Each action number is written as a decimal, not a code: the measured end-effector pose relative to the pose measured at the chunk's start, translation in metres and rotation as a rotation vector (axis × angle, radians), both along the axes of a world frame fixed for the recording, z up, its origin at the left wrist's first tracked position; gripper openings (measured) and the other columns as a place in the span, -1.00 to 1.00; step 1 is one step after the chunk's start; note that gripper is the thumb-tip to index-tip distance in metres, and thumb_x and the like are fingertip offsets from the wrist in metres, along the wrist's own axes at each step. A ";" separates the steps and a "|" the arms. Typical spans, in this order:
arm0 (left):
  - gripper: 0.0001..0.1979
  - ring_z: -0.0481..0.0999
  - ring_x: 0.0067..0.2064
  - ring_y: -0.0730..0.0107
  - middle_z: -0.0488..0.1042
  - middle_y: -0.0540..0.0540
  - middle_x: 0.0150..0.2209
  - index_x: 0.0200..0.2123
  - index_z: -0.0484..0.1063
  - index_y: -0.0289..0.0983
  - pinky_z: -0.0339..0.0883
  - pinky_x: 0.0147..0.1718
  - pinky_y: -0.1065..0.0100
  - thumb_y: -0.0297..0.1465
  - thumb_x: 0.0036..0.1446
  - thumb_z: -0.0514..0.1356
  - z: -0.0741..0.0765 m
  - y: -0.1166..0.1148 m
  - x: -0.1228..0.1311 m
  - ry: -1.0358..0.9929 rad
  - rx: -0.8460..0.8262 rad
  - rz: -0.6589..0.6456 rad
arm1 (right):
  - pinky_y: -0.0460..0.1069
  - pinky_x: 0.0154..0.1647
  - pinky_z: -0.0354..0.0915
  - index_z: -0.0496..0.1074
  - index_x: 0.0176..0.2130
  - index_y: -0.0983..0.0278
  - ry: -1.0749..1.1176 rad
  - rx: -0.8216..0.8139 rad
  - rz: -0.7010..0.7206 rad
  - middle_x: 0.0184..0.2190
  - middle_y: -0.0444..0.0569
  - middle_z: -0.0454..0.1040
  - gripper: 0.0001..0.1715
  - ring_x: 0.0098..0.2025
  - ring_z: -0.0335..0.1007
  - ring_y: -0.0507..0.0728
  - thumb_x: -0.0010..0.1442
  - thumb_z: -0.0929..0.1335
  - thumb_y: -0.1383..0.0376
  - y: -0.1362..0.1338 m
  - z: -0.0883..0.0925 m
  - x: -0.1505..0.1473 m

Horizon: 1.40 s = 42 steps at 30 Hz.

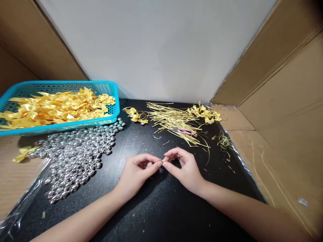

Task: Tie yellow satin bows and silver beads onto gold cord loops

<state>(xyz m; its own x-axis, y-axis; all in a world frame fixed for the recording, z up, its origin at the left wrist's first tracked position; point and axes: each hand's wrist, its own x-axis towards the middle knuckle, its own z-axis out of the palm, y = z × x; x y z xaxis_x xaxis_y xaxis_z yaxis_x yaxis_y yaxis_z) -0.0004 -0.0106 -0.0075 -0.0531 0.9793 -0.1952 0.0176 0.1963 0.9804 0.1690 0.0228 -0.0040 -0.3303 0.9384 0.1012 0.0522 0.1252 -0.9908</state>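
Above the middle of the black tabletop (pixel 151 208), my left hand (pixel 140 169) and my right hand (pixel 185 169) meet at the fingertips. Both are closed in a pinch on a short bit of gold cord (pixel 162 161), mostly hidden by the fingers. Just beyond them lies a loose pile of cut gold cords (pixel 169 116), with pink-handled thread snips (pixel 185 131) on top. Small yellow bows with silver bells and cord loops form one cluster (pixel 136 116) left of the pile and a larger one (pixel 205 112) to its right.
A turquoise basket (pixel 75 125) full of yellow ribbon bows (pixel 60 107) stands at the back left. Many silver bells (pixel 75 158) spread before it, beside a single yellow bow (pixel 24 154). Cord scraps (pixel 224 140) lie at right. Cardboard walls (pixel 285 84) flank the table.
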 end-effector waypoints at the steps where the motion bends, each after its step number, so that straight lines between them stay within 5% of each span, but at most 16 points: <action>1: -0.87 0.25 -0.59 0.54 0.39 0.04 -0.65 -0.49 0.60 -0.28 0.09 -0.58 0.48 -0.33 -0.09 0.37 0.000 0.000 0.000 -0.003 0.000 0.003 | 0.02 -0.26 0.35 0.45 -0.29 0.27 0.003 -0.022 0.014 -0.41 -0.06 0.55 -0.84 -0.36 0.47 0.10 0.03 0.42 0.35 0.000 0.000 0.000; 10: -0.85 0.26 -0.57 0.55 0.38 0.06 -0.63 -0.47 0.56 -0.31 0.10 -0.56 0.48 -0.34 -0.06 0.37 -0.002 0.000 -0.001 0.006 0.035 -0.034 | -0.02 -0.33 0.25 0.45 -0.45 0.28 -0.115 0.092 0.031 -0.47 -0.07 0.49 -0.91 -0.38 0.38 0.08 0.10 0.38 0.36 0.002 0.000 0.001; 15: -0.74 0.36 -0.54 0.53 0.52 0.04 -0.53 -0.28 0.41 -0.27 0.19 -0.51 0.49 -0.37 -0.05 0.37 0.000 0.001 0.003 -0.162 0.029 -0.036 | -0.02 -0.31 0.27 0.42 -0.45 0.27 -0.130 0.158 0.040 -0.45 -0.08 0.48 -0.90 -0.37 0.38 0.07 0.11 0.37 0.40 0.002 -0.002 0.001; 21: -0.72 0.43 -0.47 0.50 0.56 0.01 -0.51 -0.51 0.28 -0.27 0.27 -0.43 0.47 -0.41 -0.06 0.38 0.004 0.001 0.004 -0.199 0.057 -0.004 | -0.03 -0.32 0.26 0.42 -0.46 0.27 -0.134 0.176 0.044 -0.47 -0.09 0.48 -0.89 -0.39 0.37 0.06 0.10 0.37 0.41 0.001 0.000 0.002; 29: -0.80 0.42 -0.50 0.46 0.55 -0.03 -0.53 -0.58 0.41 -0.29 0.26 -0.47 0.44 -0.39 -0.13 0.39 0.001 0.002 0.002 -0.094 0.049 0.035 | -0.03 -0.33 0.25 0.43 -0.47 0.27 -0.116 0.180 0.045 -0.47 -0.09 0.47 -0.89 -0.39 0.38 0.06 0.09 0.37 0.42 0.001 0.003 0.001; 37: -0.84 0.16 -0.62 0.55 0.24 0.12 -0.71 -0.52 0.55 -0.30 0.02 -0.59 0.46 -0.33 -0.14 0.38 -0.001 0.002 0.001 0.024 0.032 0.021 | -0.03 -0.34 0.26 0.42 -0.47 0.27 -0.115 0.191 0.040 -0.47 -0.10 0.46 -0.89 -0.40 0.36 0.06 0.10 0.36 0.40 0.001 0.004 0.002; 42: -0.85 0.20 -0.59 0.51 0.29 0.09 -0.67 -0.51 0.51 -0.29 0.05 -0.57 0.45 -0.33 -0.06 0.35 0.001 0.001 0.002 0.023 0.040 -0.049 | -0.04 -0.34 0.25 0.42 -0.46 0.25 -0.138 0.205 0.032 -0.49 -0.12 0.44 -0.88 -0.41 0.34 0.04 0.11 0.36 0.41 0.002 0.004 0.002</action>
<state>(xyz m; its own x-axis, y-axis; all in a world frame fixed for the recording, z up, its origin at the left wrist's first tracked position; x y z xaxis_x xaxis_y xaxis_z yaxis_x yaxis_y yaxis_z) 0.0016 -0.0100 -0.0069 -0.0089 0.9879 -0.1549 0.0487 0.1552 0.9867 0.1710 0.0245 0.0001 -0.3833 0.8917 0.2408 0.1778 0.3271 -0.9281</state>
